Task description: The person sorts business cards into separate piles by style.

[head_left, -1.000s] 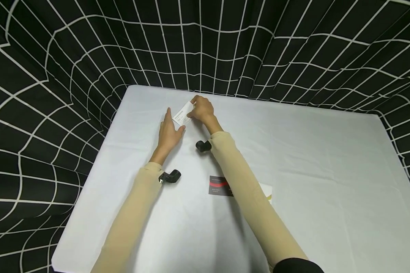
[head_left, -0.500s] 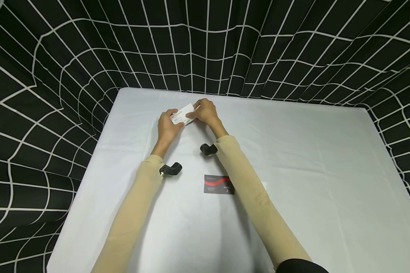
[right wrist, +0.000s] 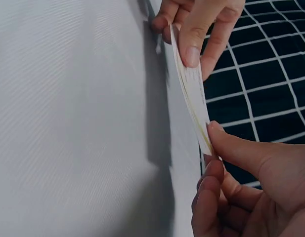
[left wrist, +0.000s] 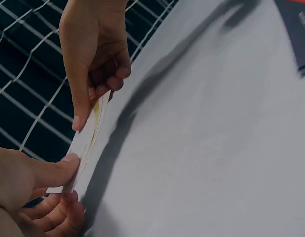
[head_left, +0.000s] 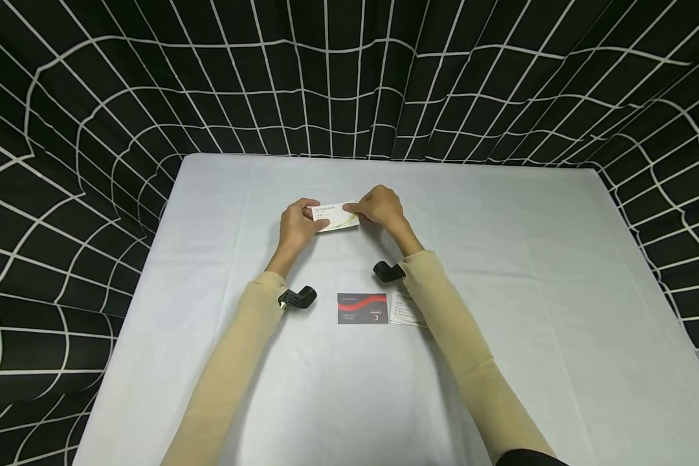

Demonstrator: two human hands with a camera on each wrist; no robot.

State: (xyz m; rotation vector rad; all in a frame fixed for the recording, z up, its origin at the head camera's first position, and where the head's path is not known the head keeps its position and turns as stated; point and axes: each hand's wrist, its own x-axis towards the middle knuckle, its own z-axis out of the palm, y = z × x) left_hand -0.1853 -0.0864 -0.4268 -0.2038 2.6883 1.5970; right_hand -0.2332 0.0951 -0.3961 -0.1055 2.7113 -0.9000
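Both hands hold a thin stack of white business cards (head_left: 339,218) with print and a yellow-green curve, raised over the far part of the table. My left hand (head_left: 296,226) pinches the left end, thumb on the printed face and fingers behind. At the opposite end, the thumb and fingers of my right hand (head_left: 384,208) pinch the upper right corner. Seen edge-on in the right wrist view, the cards (right wrist: 194,96) bow slightly and their layered edges show. In the left wrist view the right thumb lies along the near face of the cards (left wrist: 88,140).
A dark grey card with a red wave (head_left: 361,309) lies flat on the white-covered table (head_left: 530,278). Right beside it are white printed cards (head_left: 406,309), partly under the right sleeve (head_left: 460,336) in view. A black curtain with white grid lines (head_left: 338,77) rises behind the table's far edge.
The left hand has gone from straight fingers beside the cards to pinching their end. Both hands have brought the cards nearer and to the right, turning them more level.
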